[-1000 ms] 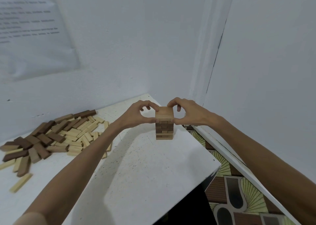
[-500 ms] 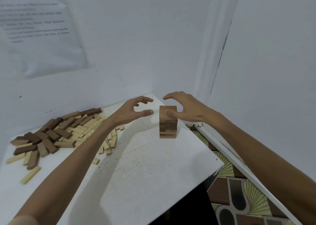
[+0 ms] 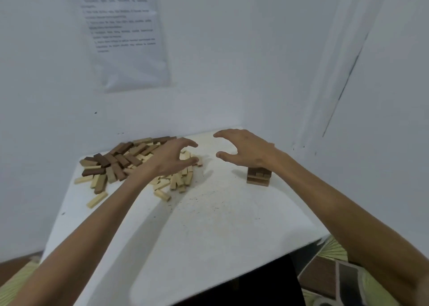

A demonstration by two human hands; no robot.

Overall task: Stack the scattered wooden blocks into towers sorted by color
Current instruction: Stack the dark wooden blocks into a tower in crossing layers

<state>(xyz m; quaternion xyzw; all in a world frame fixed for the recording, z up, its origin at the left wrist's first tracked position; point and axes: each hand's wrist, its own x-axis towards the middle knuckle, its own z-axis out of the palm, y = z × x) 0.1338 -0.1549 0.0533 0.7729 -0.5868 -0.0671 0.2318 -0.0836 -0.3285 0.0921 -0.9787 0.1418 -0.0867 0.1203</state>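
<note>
Blocks point(image 3: 130, 164) of dark and light wood lie heaped at the far left of the table point(image 3: 209, 231), against the wall; the left hand point(image 3: 167, 159) hovers over the heap's right edge, fingers spread and half curled, gripping nothing visible; whether it touches them I cannot tell. The right hand point(image 3: 243, 150) is empty, thumb and fingers apart in a wide C; the short brown tower point(image 3: 258, 178) stands just under its wrist, partly hidden.

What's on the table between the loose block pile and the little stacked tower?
Nothing but bare, speckled white table separates the loose block pile from the tower, as the head view shows; the right hand hovers above that gap.
</note>
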